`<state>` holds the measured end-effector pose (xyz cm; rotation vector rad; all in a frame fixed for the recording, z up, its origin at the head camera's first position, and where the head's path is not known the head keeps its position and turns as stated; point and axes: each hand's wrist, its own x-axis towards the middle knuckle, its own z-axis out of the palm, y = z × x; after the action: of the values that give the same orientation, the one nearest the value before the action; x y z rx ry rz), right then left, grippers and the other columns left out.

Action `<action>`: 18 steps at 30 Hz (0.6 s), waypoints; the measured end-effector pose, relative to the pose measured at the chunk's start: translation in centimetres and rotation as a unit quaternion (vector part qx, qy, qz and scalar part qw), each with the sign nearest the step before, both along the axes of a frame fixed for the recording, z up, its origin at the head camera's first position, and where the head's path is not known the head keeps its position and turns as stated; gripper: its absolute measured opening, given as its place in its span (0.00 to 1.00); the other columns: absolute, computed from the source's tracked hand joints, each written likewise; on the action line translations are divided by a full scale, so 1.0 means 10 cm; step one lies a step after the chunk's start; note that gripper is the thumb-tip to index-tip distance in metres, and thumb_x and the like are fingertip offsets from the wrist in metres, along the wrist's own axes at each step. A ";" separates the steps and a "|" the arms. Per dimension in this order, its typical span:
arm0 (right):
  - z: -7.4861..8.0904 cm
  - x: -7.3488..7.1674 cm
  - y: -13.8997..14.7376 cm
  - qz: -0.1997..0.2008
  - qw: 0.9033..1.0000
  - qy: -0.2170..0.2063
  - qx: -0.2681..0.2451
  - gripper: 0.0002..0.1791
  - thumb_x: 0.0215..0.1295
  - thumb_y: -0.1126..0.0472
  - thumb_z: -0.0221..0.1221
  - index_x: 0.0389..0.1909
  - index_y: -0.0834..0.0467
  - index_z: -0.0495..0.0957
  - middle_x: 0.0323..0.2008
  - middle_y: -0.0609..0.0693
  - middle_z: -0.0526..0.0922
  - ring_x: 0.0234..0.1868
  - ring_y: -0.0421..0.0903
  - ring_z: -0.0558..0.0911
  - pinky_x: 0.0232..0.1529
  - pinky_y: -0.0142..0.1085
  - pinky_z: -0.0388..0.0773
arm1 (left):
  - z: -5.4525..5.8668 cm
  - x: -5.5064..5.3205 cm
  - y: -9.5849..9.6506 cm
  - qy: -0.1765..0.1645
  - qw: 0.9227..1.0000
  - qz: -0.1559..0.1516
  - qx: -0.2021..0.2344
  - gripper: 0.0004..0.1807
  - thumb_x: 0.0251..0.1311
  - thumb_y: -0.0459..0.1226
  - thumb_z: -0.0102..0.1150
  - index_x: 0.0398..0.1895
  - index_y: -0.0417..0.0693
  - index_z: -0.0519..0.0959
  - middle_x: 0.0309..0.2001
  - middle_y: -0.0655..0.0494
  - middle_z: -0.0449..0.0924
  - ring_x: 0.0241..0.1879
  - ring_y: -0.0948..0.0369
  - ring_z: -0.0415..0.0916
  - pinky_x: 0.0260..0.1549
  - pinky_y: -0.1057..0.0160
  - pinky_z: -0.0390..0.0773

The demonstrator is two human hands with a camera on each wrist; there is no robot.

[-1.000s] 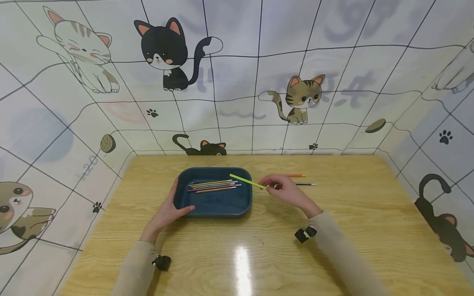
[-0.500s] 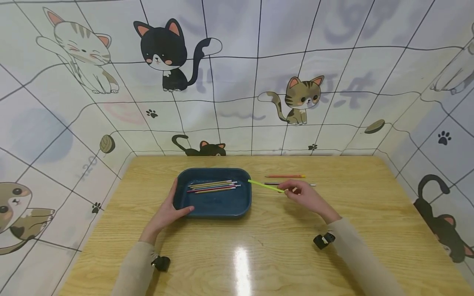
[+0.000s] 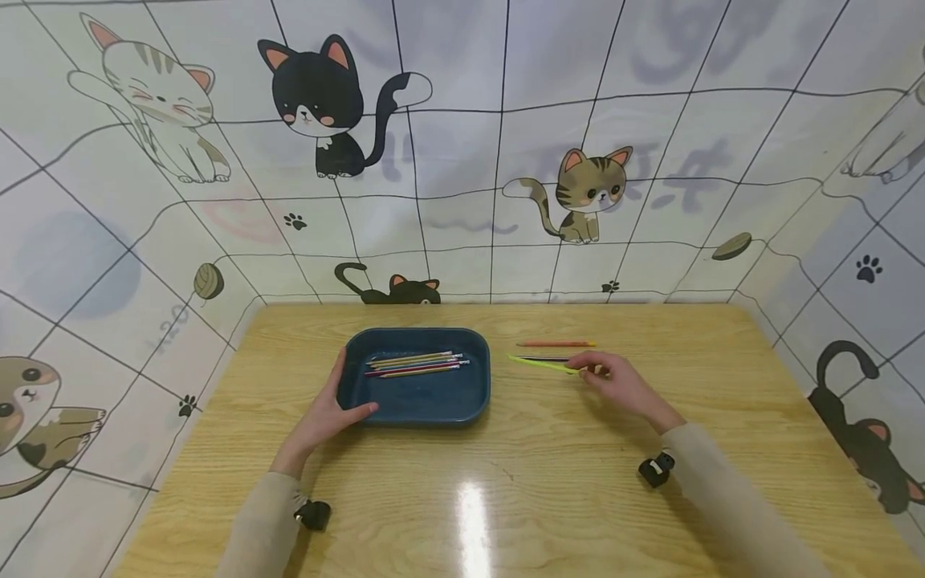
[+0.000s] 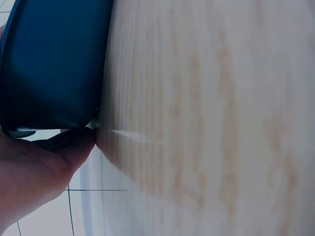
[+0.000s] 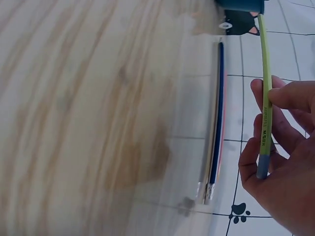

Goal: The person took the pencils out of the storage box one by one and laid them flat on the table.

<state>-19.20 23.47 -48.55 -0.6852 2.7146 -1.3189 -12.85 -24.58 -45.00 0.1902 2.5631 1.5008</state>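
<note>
My left hand [image 3: 323, 415] holds the left end of a dark blue tray [image 3: 426, 401], with the thumb at its front side. Several pencils [image 3: 417, 365] lie side by side in the tray. To the right of it, my right hand [image 3: 623, 385] pinches a yellow-green pencil [image 5: 266, 113] with a grey end between thumb and fingers. That pencil points left, just above the table. Close behind it lies a dark blue pencil [image 5: 216, 118] with an eraser tip, partly hidden by the right hand in the head view. An orange pencil [image 3: 555, 344] lies farther back.
Everything stands on a light wooden table [image 3: 405, 498] that shines near its front. A cloth [image 3: 462, 160] printed with cats and grid lines rises along the back and both sides. Each wrist bears a small black camera [image 3: 312, 514].
My right hand has moved right with the yellow-green pencil, from over the tray's right side to beside the dark blue pencil, and lower. The left hand and the tray have stayed put.
</note>
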 end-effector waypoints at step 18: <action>-0.13 -0.18 0.06 0.009 0.999 0.000 0.044 0.13 0.62 0.78 0.55 0.42 0.63 0.84 0.42 0.56 0.83 0.42 0.52 0.78 0.42 0.45 0.75 | -0.39 -0.15 -0.16 0.012 1.000 0.008 -0.011 0.62 0.54 0.41 0.71 0.77 0.56 0.30 0.76 0.42 0.31 0.73 0.41 0.32 0.64 0.36 0.42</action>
<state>-20.96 24.09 -49.85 -0.6996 2.7407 -1.1885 -14.36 -26.16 -48.87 0.1867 2.6040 1.4835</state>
